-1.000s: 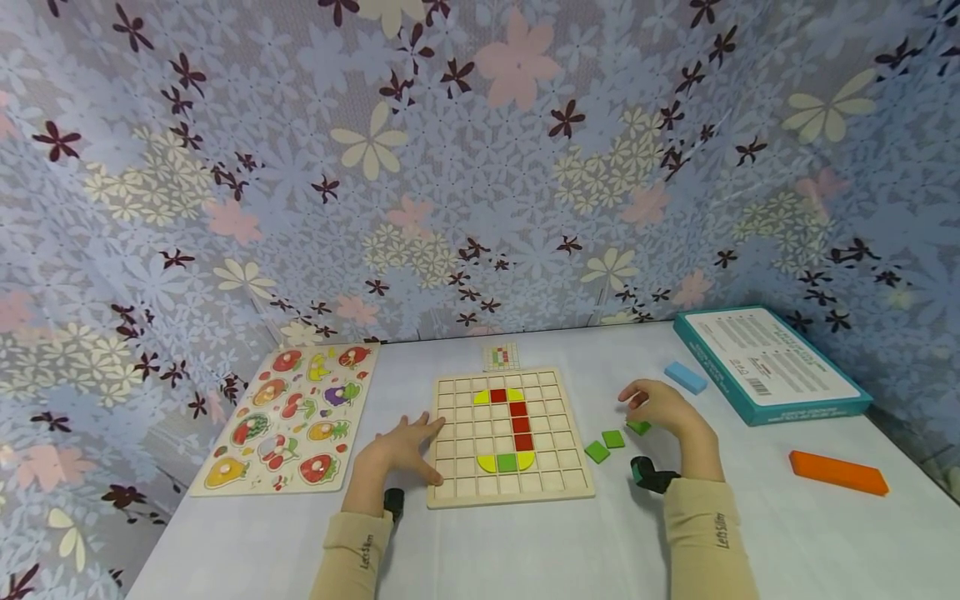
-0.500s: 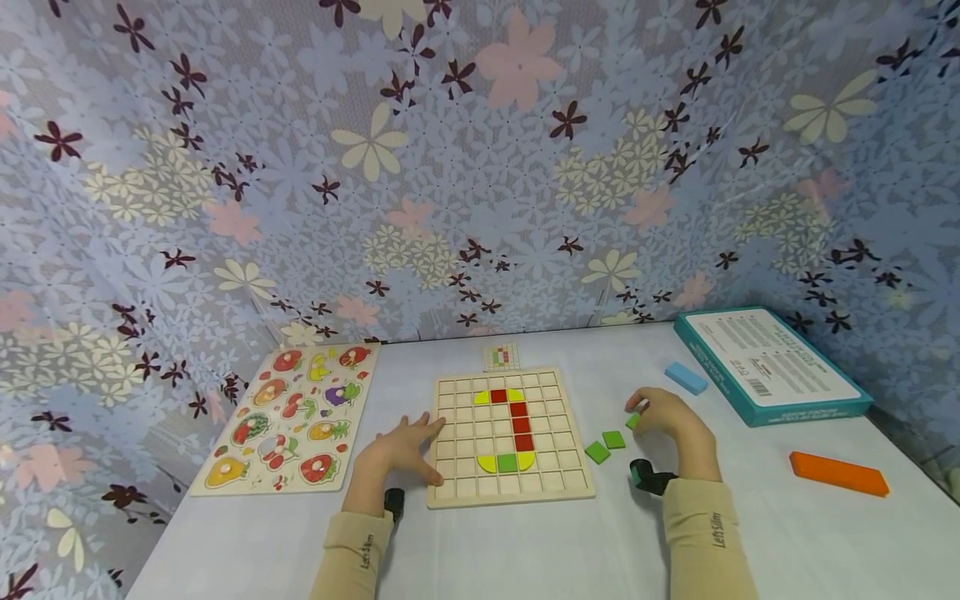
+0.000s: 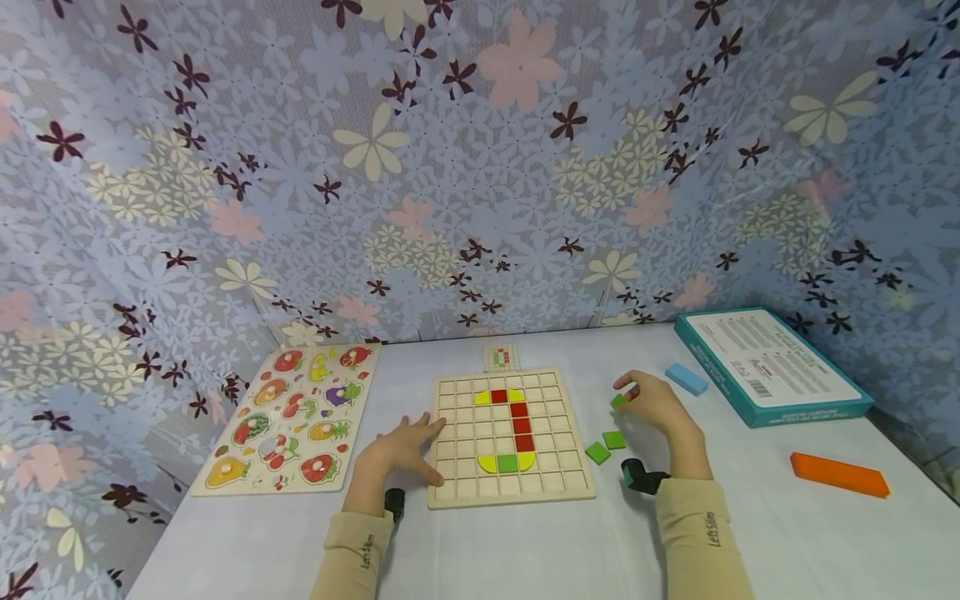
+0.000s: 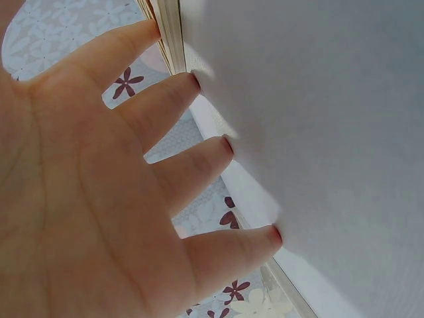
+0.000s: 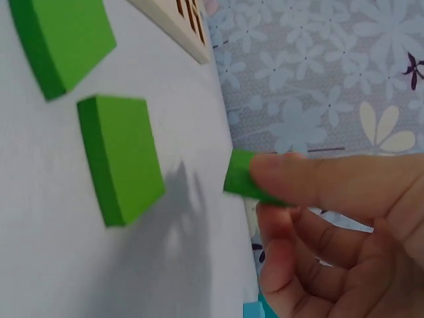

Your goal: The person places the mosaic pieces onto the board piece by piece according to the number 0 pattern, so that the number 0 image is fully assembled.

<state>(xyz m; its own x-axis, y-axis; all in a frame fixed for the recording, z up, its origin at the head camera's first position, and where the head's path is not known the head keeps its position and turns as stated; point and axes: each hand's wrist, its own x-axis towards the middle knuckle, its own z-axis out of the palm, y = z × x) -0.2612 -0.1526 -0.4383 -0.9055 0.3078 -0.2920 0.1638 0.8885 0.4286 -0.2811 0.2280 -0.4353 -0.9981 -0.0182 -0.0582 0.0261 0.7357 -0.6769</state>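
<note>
My right hand point(image 3: 651, 402) pinches a green square tile point(image 5: 240, 173) between thumb and fingers, held up off the table. Two more green tiles lie just below it, one point(image 3: 613, 439) a little behind the other point(image 3: 597, 452). A wooden grid board point(image 3: 459, 492) lies in the middle, with red squares point(image 3: 522, 425), yellow curved pieces point(image 3: 487, 463) and one green tile point(image 3: 507, 462) set in its cells. My left hand point(image 3: 401, 450) rests at the board's left edge with fingers spread; in the left wrist view its fingertips point(image 4: 218, 147) touch the white tabletop.
Behind the board lies a small pattern card point(image 3: 502, 357). A fruit puzzle board point(image 3: 300, 433) is on the left. To the right are a blue block point(image 3: 686, 378), a teal box point(image 3: 780, 367) and an orange bar point(image 3: 838, 474). A flowered cloth point(image 3: 480, 208) hangs behind the table.
My right hand has taken hold of the third green tile, lifted it and moved it slightly left toward the board. The left hand stays in place.
</note>
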